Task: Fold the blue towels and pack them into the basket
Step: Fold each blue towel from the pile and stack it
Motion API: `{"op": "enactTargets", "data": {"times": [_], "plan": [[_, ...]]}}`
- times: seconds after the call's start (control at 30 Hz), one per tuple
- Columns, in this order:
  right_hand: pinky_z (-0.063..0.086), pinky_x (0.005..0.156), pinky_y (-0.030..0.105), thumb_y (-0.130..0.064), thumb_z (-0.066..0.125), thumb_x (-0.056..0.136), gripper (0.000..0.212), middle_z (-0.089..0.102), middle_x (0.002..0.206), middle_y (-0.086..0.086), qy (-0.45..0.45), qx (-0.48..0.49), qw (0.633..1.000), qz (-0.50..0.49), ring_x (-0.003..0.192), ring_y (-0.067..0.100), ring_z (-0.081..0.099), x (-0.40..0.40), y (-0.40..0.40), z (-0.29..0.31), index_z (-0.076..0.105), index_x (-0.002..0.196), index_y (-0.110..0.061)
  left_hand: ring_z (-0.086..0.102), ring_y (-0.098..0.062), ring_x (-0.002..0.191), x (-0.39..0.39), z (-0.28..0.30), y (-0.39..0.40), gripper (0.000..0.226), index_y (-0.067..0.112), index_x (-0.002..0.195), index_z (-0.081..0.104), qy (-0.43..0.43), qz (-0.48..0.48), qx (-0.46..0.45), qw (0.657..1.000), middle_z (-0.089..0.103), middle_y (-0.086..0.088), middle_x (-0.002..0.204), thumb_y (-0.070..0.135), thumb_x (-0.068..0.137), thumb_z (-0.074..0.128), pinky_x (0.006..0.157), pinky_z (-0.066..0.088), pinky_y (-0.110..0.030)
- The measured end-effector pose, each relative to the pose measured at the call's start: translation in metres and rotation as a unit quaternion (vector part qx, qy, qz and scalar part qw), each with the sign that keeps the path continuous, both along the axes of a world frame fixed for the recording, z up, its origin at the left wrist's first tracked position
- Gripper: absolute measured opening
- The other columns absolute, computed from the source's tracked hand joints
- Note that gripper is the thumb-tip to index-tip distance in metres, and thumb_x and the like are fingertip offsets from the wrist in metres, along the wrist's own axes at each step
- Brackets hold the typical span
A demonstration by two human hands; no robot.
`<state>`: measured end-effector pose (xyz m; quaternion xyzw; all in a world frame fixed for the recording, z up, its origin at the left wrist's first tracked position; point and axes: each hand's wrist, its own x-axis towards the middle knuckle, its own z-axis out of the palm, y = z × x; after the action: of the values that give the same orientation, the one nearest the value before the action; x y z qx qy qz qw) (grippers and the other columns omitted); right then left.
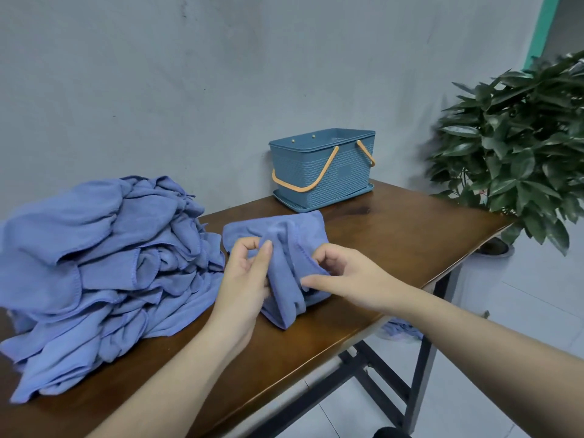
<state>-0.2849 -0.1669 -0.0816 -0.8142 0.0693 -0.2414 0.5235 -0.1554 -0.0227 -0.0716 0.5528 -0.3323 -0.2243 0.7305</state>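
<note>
A crumpled blue towel (284, 248) lies on the brown wooden table (395, 235), in front of me. My left hand (245, 276) pinches a fold of it between thumb and fingers. My right hand (335, 276) grips the towel's right side with curled fingers. A big heap of unfolded blue towels (104, 263) covers the table's left part. The blue plastic basket (322, 167) with orange handles stands at the table's far edge against the wall, apart from both hands.
A leafy potted plant (518, 147) stands on the floor right of the table. Another blue cloth (401, 330) lies on the floor below the table's right edge. Black metal table legs (420, 368) show underneath.
</note>
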Motion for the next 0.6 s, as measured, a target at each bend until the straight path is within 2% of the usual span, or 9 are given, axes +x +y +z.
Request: {"op": "enactTargets", "data": {"times": [0.1,0.17,0.23,0.3,0.37,0.47,0.53,0.6], "plan": [[0.049,0.077,0.047,-0.017,0.072,0.090,0.021,0.064,0.079,0.013,-0.010,-0.005,1.000,0.009,0.077,0.020,0.058,-0.007,-0.001,0.004,0.054,0.093,-0.008,0.056,-0.024,0.076,0.008,-0.001,0.003,0.017,0.019,0.089,0.049,0.018,0.045,0.000,0.999,0.057,-0.012,0.078,0.027,0.103,0.053,0.068,0.045,-0.040],[0.038,0.066,0.039,-0.021,0.070,0.092,0.016,0.055,0.070,0.009,-0.015,-0.038,0.999,-0.018,0.067,0.020,0.044,-0.011,-0.005,0.005,0.054,0.092,-0.019,0.050,-0.020,0.077,0.014,-0.001,0.006,0.019,0.018,0.085,0.048,0.068,0.055,-0.020,0.996,0.049,-0.010,0.079,0.023,0.102,0.053,0.068,0.040,-0.035],[0.036,0.063,0.037,-0.031,0.069,0.094,0.010,0.056,0.067,0.014,-0.013,-0.069,0.996,-0.053,0.064,0.020,0.041,-0.012,-0.009,0.008,0.059,0.093,-0.028,0.053,-0.021,0.084,0.012,0.002,0.007,0.021,0.016,0.082,0.050,0.110,0.037,-0.058,0.992,0.051,-0.012,0.086,0.018,0.102,0.051,0.077,0.043,-0.034],[0.047,0.074,0.040,-0.035,0.068,0.094,0.007,0.070,0.083,0.011,-0.021,-0.087,0.992,-0.092,0.072,0.021,0.056,-0.013,-0.012,0.012,0.068,0.098,-0.030,0.055,-0.019,0.084,0.008,0.005,0.008,0.027,0.016,0.076,0.049,0.121,0.037,-0.064,0.990,0.054,-0.009,0.081,0.014,0.103,0.047,0.078,0.046,-0.030],[0.049,0.091,0.031,-0.026,0.067,0.096,0.008,0.074,0.098,-0.006,-0.032,-0.081,0.989,-0.121,0.091,0.008,0.066,-0.014,-0.015,0.019,0.072,0.102,-0.023,0.052,-0.020,0.074,0.007,0.008,0.009,0.028,0.020,0.069,0.047,0.134,0.049,-0.019,0.990,0.050,-0.007,0.072,0.018,0.095,0.054,0.067,0.044,-0.031],[0.047,0.098,0.026,-0.023,0.066,0.097,0.008,0.073,0.102,-0.014,-0.014,-0.093,0.989,-0.118,0.101,0.000,0.064,-0.015,-0.014,0.031,0.073,0.100,-0.024,0.049,-0.029,0.086,0.007,0.010,0.014,0.013,0.019,0.074,0.053,0.147,0.005,0.031,0.989,0.051,-0.013,0.088,0.028,0.078,0.062,0.072,0.039,-0.037],[0.047,0.099,0.030,-0.028,0.068,0.095,0.006,0.073,0.100,-0.017,0.003,-0.119,0.987,-0.108,0.100,0.001,0.064,-0.015,-0.011,0.036,0.073,0.096,-0.027,0.057,-0.027,0.089,0.006,0.011,0.019,0.014,0.019,0.078,0.064,0.097,-0.052,0.044,0.993,0.061,-0.015,0.092,0.033,0.079,0.062,0.077,0.043,-0.037],[0.050,0.091,0.033,-0.043,0.073,0.087,0.011,0.072,0.094,-0.012,0.019,-0.139,0.985,-0.101,0.090,0.006,0.065,-0.016,-0.008,0.041,0.072,0.093,-0.034,0.062,-0.021,0.089,0.002,0.012,0.023,0.023,0.024,0.084,0.073,-0.014,-0.095,0.100,0.990,0.070,-0.008,0.092,0.044,0.071,0.071,0.080,0.046,-0.033]]}}
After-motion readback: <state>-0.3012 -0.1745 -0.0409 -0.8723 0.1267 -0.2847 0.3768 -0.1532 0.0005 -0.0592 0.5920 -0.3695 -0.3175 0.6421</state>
